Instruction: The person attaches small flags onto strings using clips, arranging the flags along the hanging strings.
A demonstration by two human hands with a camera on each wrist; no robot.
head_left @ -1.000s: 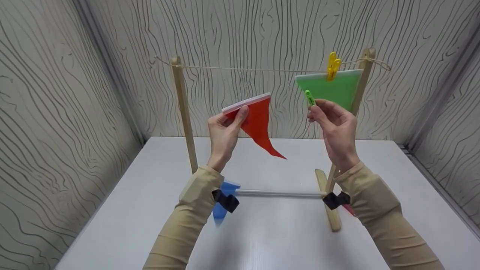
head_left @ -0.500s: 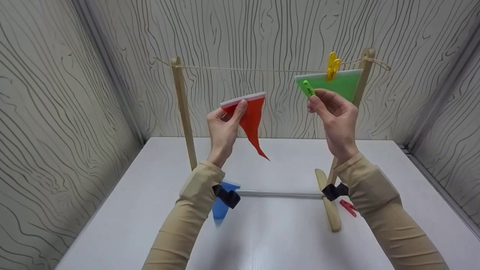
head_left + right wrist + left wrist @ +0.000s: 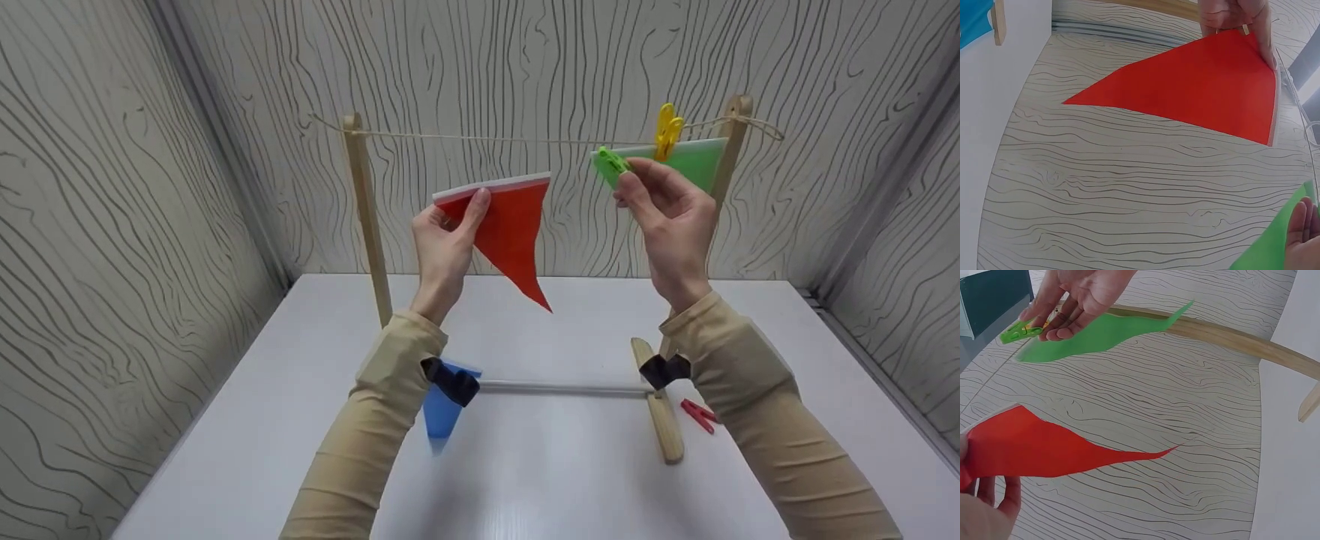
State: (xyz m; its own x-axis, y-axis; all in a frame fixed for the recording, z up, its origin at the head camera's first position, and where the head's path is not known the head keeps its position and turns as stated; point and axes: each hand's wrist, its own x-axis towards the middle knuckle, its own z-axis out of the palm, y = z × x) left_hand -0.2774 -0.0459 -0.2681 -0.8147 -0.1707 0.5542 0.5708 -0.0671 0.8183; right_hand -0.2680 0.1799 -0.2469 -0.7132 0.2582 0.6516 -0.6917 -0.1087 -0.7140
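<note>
My left hand [image 3: 444, 251] pinches a red triangular pennant [image 3: 514, 229] near the left end of its white top edge, thumb in front; the tip hangs down. Between thumb and fingers, my right hand [image 3: 675, 225] pinches a green clothespin [image 3: 612, 163], which overlaps the left corner of a green pennant [image 3: 696, 165] in the head view. A yellow clothespin [image 3: 666, 133] fastens that pennant to the string [image 3: 480, 138]. The red pennant's top edge is below the string in the head view. In the left wrist view, the green clothespin [image 3: 1016, 332] is beside the string.
Two wooden posts [image 3: 367, 225] carry the string, joined low down by a white rod [image 3: 559, 388]. A blue pennant [image 3: 442, 412] is by the left foot, partly behind my wrist. A red clothespin [image 3: 700, 415] lies on the white table [image 3: 555, 480] right of the wooden foot [image 3: 664, 427].
My right hand has risen with the green clothespin toward the string. My left hand has lifted the red pennant a little, and the pennant's top edge is now more level.
</note>
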